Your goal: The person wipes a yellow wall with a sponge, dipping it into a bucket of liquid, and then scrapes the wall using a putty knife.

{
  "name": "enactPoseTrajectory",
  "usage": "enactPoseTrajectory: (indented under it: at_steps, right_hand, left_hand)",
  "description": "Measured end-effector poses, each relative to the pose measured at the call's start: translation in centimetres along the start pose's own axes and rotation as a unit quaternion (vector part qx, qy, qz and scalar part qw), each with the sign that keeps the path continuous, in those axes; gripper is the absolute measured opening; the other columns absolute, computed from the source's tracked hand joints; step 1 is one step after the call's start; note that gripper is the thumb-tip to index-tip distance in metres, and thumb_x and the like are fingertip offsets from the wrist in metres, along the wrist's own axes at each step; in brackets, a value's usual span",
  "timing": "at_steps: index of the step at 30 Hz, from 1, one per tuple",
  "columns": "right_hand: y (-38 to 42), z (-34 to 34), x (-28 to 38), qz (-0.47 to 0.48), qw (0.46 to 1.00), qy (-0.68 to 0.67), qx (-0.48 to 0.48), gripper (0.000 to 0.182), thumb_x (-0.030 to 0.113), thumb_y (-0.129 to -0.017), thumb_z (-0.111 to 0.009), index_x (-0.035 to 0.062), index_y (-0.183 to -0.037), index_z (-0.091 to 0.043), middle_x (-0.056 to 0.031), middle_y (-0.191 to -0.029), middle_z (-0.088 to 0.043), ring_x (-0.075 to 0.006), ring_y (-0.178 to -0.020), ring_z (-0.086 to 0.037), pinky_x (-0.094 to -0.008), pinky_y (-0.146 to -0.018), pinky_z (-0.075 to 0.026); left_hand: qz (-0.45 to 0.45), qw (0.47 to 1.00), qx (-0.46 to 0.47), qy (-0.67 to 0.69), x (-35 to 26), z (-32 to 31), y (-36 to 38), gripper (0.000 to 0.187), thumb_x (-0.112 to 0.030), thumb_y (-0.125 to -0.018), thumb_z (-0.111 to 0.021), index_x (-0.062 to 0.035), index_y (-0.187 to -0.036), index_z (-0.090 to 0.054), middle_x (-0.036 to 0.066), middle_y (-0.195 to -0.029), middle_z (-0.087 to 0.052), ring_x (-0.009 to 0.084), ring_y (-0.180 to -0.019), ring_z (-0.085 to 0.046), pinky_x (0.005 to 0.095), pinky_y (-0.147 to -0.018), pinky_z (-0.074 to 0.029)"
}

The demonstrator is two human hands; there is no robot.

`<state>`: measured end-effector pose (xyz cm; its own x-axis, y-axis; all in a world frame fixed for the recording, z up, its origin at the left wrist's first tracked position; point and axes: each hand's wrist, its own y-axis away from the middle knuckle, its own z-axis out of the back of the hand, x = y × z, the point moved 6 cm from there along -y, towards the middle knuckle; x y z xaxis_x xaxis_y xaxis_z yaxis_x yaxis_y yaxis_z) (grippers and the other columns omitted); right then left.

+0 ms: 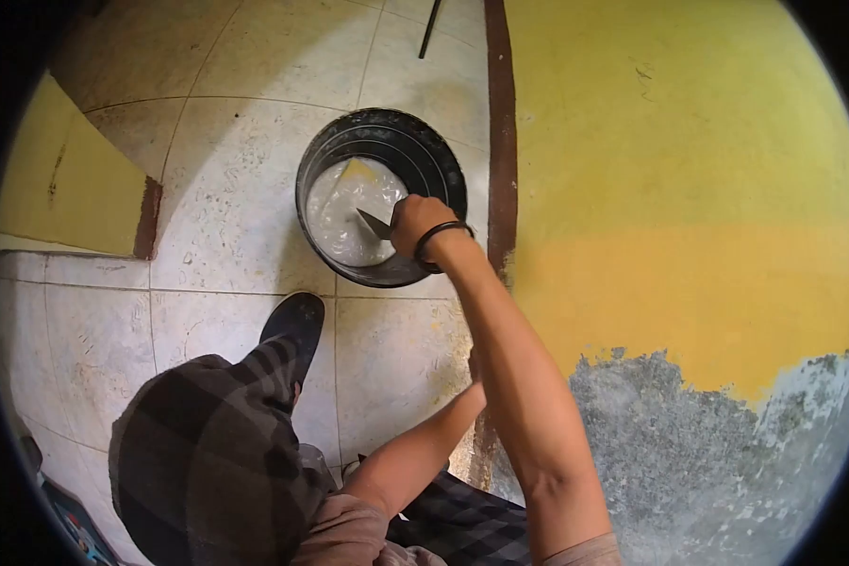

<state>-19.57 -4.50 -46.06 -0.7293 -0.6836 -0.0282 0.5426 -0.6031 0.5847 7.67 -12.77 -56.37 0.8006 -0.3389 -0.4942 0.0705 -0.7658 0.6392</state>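
Note:
A black bucket [379,120] stands on the tiled floor next to the wall, holding white paste [341,222]. My right hand [417,224], with a black band on its wrist, reaches into the bucket and is shut on a trowel, whose pointed metal blade [375,224] lies over the paste. A yellowish flat piece [358,172] rests in the paste at the far side. My left forearm [415,448] runs under my right arm toward the base of the wall, and its hand is hidden behind the right forearm.
A yellow wall [679,170] fills the right side, with a scraped grey patch [717,453] low down and a brown strip [500,123] at its base. My black shoe [297,321] and plaid trouser leg [208,453] are on the floor tiles. A dark rod [430,28] lies beyond the bucket.

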Motion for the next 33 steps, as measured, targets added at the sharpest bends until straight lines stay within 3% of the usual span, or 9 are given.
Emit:
enactPoseTrajectory:
  at_steps: [3,4,5,11,13,14,16,29,33]
  right_hand:
    - [1.9,1.4,-2.6,-0.001,0.997,-0.083,0.0,0.028,0.013,-0.076,-0.054,-0.0026,-0.096,-0.065,-0.0261,-0.098,-0.063,-0.0364,-0.095,-0.062,-0.0393,-0.083,-0.05]
    - [2.8,2.1,-2.8,0.005,0.996,-0.09,0.014,0.026,0.012,-0.076,-0.054,-0.0017,-0.094,-0.066,-0.025,-0.095,-0.064,-0.0346,-0.092,-0.063,-0.0384,-0.08,-0.051]
    - [3.3,2.4,-2.8,0.012,0.995,-0.096,0.028,0.025,0.011,-0.076,-0.053,-0.0008,-0.092,-0.067,-0.0239,-0.093,-0.065,-0.0327,-0.089,-0.065,-0.0375,-0.078,-0.052]
    - [2.7,0.5,-2.8,-0.042,0.982,-0.146,0.108,0.021,0.008,-0.076,-0.051,0.0,-0.088,-0.068,-0.0206,-0.088,-0.067,-0.0289,-0.081,-0.067,-0.0357,-0.072,-0.053]
    - [1.1,0.3,-1.4,0.042,0.999,-0.009,-0.001,0.022,0.015,-0.08,-0.057,0.0032,-0.097,-0.065,-0.0169,-0.08,-0.067,-0.0289,-0.069,-0.067,-0.0365,-0.066,-0.054]
    - [1.6,1.2,-1.0,0.036,0.995,-0.025,-0.093,0.022,0.016,-0.078,-0.057,0.0038,-0.094,-0.067,-0.0221,-0.088,-0.065,-0.0345,-0.082,-0.065,-0.04,-0.076,-0.052]
    - [0.3,0.2,0.1,0.016,0.997,-0.019,-0.076,0.022,0.016,-0.078,-0.057,0.0034,-0.094,-0.067,-0.0223,-0.09,-0.065,-0.0349,-0.085,-0.065,-0.0401,-0.078,-0.052]
    - [0.4,0.9,0.9,-0.03,0.999,-0.009,-0.022,0.028,0.013,-0.078,-0.053,-0.0025,-0.098,-0.063,-0.027,-0.097,-0.062,-0.038,-0.092,-0.063,-0.0408,-0.081,-0.051]
    - [4.2,3.5,-1.7,0.007,0.979,-0.084,-0.184,0.026,0.015,-0.082,-0.052,0.0068,-0.106,-0.061,-0.0223,-0.091,-0.065,-0.0346,-0.085,-0.065,-0.0405,-0.072,-0.052]
  left_hand:
    - [0.059,0.996,-0.063,0.013,0.4,0.4,-0.3,0.022,-0.026,-0.082,-0.058,-0.0041,-0.083,-0.06,0.005,-0.075,-0.062,0.0159,-0.061,-0.059,0.0298,-0.055,-0.047]
    - [-0.105,0.993,-0.043,-0.039,4.7,-0.1,-3.9,0.018,-0.021,-0.081,-0.058,-0.0037,-0.077,-0.057,0.004,-0.065,-0.058,0.0111,-0.051,-0.053,0.026,-0.048,-0.042]
    - [-0.105,0.993,-0.04,-0.04,4.0,-0.1,-3.3,0.018,-0.021,-0.081,-0.058,-0.0037,-0.077,-0.057,0.004,-0.065,-0.058,0.0111,-0.051,-0.053,0.026,-0.048,-0.042]
    - [0.047,0.994,-0.085,0.041,1.6,0.8,-0.4,0.023,-0.026,-0.081,-0.058,-0.0027,-0.078,-0.057,0.004,-0.066,-0.057,0.0123,-0.054,-0.054,0.0274,-0.051,-0.044]
    - [0.036,0.994,-0.101,-0.031,3.4,0.8,-1.1,0.029,-0.031,-0.081,-0.06,-0.0019,-0.084,-0.059,0.004,-0.072,-0.062,0.0154,-0.064,-0.059,0.0306,-0.058,-0.047]
    - [0.0,0.997,-0.066,-0.041,2.9,0.3,-0.7,0.031,-0.033,-0.081,-0.059,-0.0019,-0.085,-0.061,0.005,-0.076,-0.064,0.0167,-0.069,-0.06,0.0317,-0.062,-0.048]
    - [-0.006,0.987,0.013,-0.159,-4.4,0.2,3.9,0.036,-0.036,-0.084,-0.057,-0.002,-0.091,-0.064,0.01,-0.086,-0.067,0.0203,-0.08,-0.062,0.0328,-0.07,-0.048]
    - [-0.033,0.991,-0.122,0.053,-0.7,1.7,-1.3,0.026,-0.028,-0.083,-0.053,-0.0026,-0.082,-0.058,0.008,-0.075,-0.063,0.0171,-0.063,-0.059,0.0314,-0.057,-0.047]
    - [-0.009,0.985,-0.135,0.11,-0.1,2.4,-3.7,0.023,-0.025,-0.083,-0.052,-0.0028,-0.079,-0.056,0.007,-0.071,-0.062,0.0161,-0.057,-0.058,0.0309,-0.052,-0.047]
